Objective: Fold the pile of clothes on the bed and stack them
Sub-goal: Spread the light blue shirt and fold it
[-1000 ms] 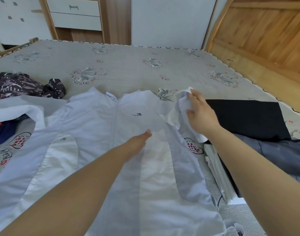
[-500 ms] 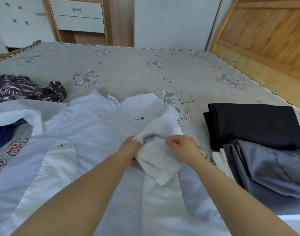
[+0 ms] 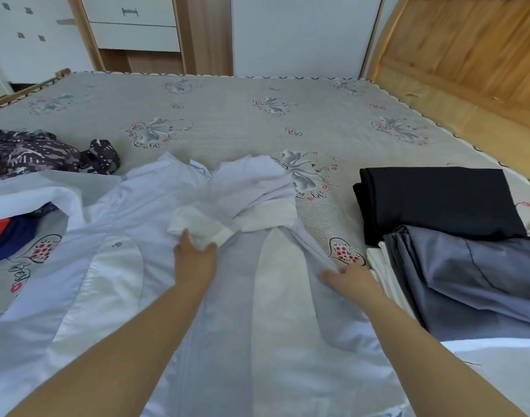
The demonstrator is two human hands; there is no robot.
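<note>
Grey floral bedding (image 3: 227, 121) covered the bed, with a wooden headboard (image 3: 468, 55) at the far right and white drawers (image 3: 131, 25) beyond the far edge. You had a pale blue jacket (image 3: 155, 212) spread face up across the near middle of the bed, collar pointing away from you. Its right sleeve (image 3: 257, 200) lay folded inward across the chest. Your left hand (image 3: 194, 257) pinched the white cuff (image 3: 203, 230) of that sleeve between thumb and fingers, probably to lay it flat on the front. Your right hand (image 3: 348, 275) rested on the jacket's right side edge, fingers curled at the fabric; whether it gripped or only pressed I cannot tell. It likely steadied the fold line there. At the right sat the folded stack: a black garment (image 3: 438, 200) farther off, a grey one (image 3: 468, 272) nearer, just beside your right hand. At the left lay unfolded clothes, including a dark patterned piece (image 3: 32, 155) and a white garment (image 3: 32, 188).
</note>
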